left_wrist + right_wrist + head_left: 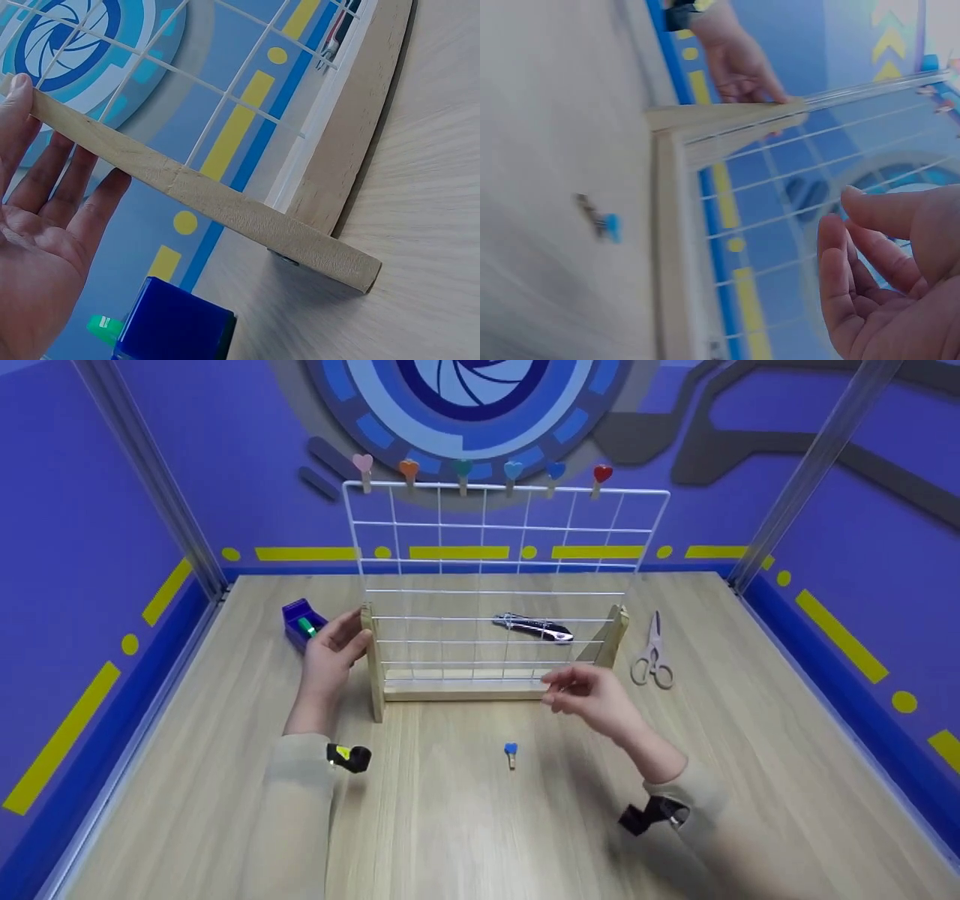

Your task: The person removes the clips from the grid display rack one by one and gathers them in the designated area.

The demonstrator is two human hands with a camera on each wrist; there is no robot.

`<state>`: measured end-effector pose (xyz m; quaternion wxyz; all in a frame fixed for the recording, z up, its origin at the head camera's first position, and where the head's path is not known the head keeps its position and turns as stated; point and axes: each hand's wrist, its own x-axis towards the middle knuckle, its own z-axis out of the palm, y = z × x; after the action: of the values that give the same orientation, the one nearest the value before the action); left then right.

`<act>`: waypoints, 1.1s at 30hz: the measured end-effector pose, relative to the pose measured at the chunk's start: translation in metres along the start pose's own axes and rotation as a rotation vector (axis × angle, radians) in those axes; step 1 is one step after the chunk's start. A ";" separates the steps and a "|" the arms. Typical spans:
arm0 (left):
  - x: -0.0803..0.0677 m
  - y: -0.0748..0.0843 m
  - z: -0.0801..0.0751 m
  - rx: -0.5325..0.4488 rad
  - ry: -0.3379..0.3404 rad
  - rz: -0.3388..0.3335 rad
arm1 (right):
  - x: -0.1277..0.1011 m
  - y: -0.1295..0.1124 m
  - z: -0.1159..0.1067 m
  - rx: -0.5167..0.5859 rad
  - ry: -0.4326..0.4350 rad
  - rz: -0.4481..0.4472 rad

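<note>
A white wire grid (495, 577) stands upright in a wooden base (465, 690), with several heart-topped clips (409, 471) pegged along its top wire. My left hand (341, 641) rests straight fingers against the left wooden upright (370, 660); the left wrist view shows the flat palm (45, 217) behind that upright (195, 195). My right hand (577, 690) hovers in front of the base's right part, fingers loosely curled and holding nothing (885, 277). A blue heart clip (511, 753) lies on the table in front of the base, also seen in the right wrist view (604, 223).
A blue box (301, 622) holding a green item sits just left of my left hand. A utility knife (534, 628) lies behind the grid. Scissors (654, 656) lie right of the stand. Blue walls enclose the wooden table (480, 825).
</note>
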<state>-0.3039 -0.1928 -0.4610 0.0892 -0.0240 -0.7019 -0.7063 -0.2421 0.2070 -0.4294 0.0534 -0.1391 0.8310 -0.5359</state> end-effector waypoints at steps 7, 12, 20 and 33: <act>0.000 0.000 0.002 -0.003 0.014 0.012 | 0.007 -0.048 -0.037 0.054 0.113 -0.089; 0.001 0.001 0.001 0.006 -0.003 -0.004 | 0.013 -0.081 -0.061 0.128 0.185 -0.229; -0.001 0.003 -0.001 0.017 -0.010 -0.023 | 0.030 -0.141 -0.102 0.235 0.289 -0.435; -0.001 0.000 -0.001 0.012 -0.007 -0.001 | 0.081 -0.189 -0.148 0.168 0.241 -0.556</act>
<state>-0.3028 -0.1933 -0.4611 0.0866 -0.0256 -0.7063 -0.7021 -0.3216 0.2400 -0.1913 -0.1827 -0.2916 0.7144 -0.6093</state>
